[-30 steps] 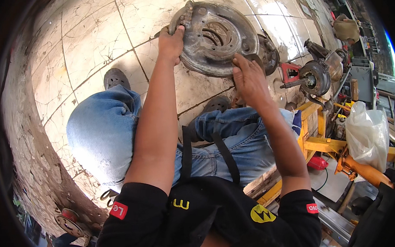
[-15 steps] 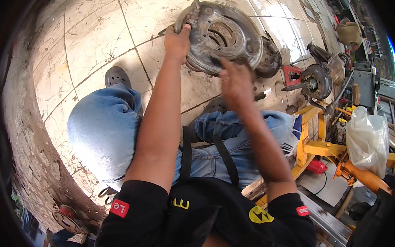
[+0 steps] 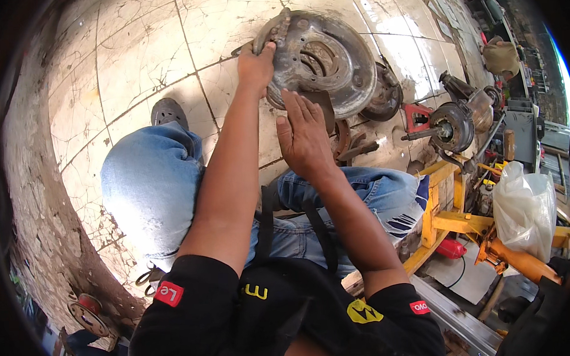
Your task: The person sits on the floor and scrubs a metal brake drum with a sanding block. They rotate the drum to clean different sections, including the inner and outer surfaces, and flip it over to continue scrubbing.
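Note:
A round, grey metal brake backing plate (image 3: 354, 57) with a large central hole is held tilted above the tiled floor. My left hand (image 3: 255, 69) grips its left rim, thumb on the front, just below a wheel cylinder (image 3: 281, 29) fixed there. At the plate's lower part is my right hand (image 3: 307, 139), its fingers nearly straight over a dark brown flat sheet (image 3: 324, 109), possibly sandpaper. Fingers partly cover the sheet; its contact with the metal is hard to judge. Curved brown brake shoes (image 3: 342, 137) show below the plate.
Behind the plate lies another dark round part (image 3: 384, 99). To the right, an axle assembly (image 3: 453, 129) stands beside a red stand (image 3: 416, 118). A yellow metal frame (image 3: 446, 221) and a clear plastic bag (image 3: 523, 210) are near my right knee.
My right hand has swept left across the plate's lower part with the dark sheet, turning its palm side down. The plate has dropped slightly in view, still in my left hand.

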The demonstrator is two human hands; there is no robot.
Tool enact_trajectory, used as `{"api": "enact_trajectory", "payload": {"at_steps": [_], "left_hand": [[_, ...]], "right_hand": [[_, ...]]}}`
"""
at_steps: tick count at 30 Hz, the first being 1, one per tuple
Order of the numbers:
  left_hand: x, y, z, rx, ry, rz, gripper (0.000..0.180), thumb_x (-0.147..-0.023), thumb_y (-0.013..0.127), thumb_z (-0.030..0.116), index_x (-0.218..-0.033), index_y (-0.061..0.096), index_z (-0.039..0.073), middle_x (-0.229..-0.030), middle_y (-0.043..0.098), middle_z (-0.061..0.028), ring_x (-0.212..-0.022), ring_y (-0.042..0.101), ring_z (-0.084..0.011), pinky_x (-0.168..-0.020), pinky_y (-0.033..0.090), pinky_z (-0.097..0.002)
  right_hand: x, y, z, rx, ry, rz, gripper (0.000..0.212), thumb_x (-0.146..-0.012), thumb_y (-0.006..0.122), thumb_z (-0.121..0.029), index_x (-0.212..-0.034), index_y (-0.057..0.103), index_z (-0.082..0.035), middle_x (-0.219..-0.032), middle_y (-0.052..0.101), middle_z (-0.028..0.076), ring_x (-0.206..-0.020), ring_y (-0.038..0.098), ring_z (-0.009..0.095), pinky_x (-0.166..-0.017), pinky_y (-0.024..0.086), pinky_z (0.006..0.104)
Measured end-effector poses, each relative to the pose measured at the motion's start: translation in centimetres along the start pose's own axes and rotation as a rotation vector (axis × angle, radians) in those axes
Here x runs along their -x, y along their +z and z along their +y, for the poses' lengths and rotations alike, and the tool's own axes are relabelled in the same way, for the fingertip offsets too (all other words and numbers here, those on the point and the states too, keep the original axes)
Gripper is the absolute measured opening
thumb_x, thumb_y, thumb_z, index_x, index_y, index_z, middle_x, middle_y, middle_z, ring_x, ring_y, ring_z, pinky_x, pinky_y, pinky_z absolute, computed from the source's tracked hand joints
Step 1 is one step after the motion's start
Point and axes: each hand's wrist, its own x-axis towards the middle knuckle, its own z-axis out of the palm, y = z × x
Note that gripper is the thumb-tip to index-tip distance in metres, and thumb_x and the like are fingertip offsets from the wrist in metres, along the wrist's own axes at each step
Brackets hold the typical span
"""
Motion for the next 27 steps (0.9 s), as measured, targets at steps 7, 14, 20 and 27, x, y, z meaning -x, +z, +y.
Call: {"api": "enact_trajectory", "payload": {"at_steps": [7, 14, 20, 27], "left_hand": [[0.5, 0.1, 0.6, 0.067, -0.081, 0.061, 0.042, -0.091, 0.066, 0.027, -0.119, 0.057, -0.003, -0.105, 0.066, -0.0176, -0.088, 0.063, -0.0241, -0.076, 0.050, -0.0357], [1.1, -0.3, 1.7, 0.050, -0.073, 0.028, 0.048, -0.092, 0.065, 0.030, -0.124, 0.054, -0.006, -0.110, 0.065, -0.0196, -0.095, 0.062, -0.0248, -0.081, 0.050, -0.0356], [-0.1, 0.3, 0.1, 0.024, -0.066, 0.079, 0.044, -0.090, 0.068, 0.028, -0.118, 0.058, -0.004, -0.105, 0.066, -0.0192, -0.090, 0.064, -0.0255, -0.079, 0.050, -0.0372], [0.3, -0.5, 0.4, 0.100, -0.057, 0.099, 0.041, -0.088, 0.069, 0.028, -0.113, 0.061, -0.004, -0.102, 0.067, -0.0198, -0.088, 0.064, -0.0280, -0.078, 0.050, -0.0376]], "right_hand": [[0.0, -4.4, 6.4, 0.204, 0.180, -0.113, 0.052, -0.099, 0.045, -0.034, -0.137, 0.044, 0.001, -0.126, 0.056, 0.026, -0.117, 0.051, 0.042, -0.105, 0.032, 0.0503], [-0.3, -3.4, 2.5, -0.015, 0.149, -0.167, 0.060, -0.099, 0.043, -0.039, -0.143, 0.036, 0.001, -0.131, 0.052, 0.028, -0.126, 0.045, 0.044, -0.110, 0.030, 0.0482], [-0.2, -4.4, 4.6, 0.175, 0.194, -0.181, 0.060, -0.099, 0.042, -0.041, -0.143, 0.036, 0.000, -0.128, 0.055, 0.027, -0.121, 0.049, 0.042, -0.107, 0.033, 0.0481], [-0.9, -3.8, 2.6, -0.009, 0.142, -0.180, 0.060, -0.099, 0.042, -0.042, -0.143, 0.038, -0.001, -0.120, 0.060, 0.026, -0.111, 0.055, 0.043, -0.102, 0.037, 0.0462]]}}
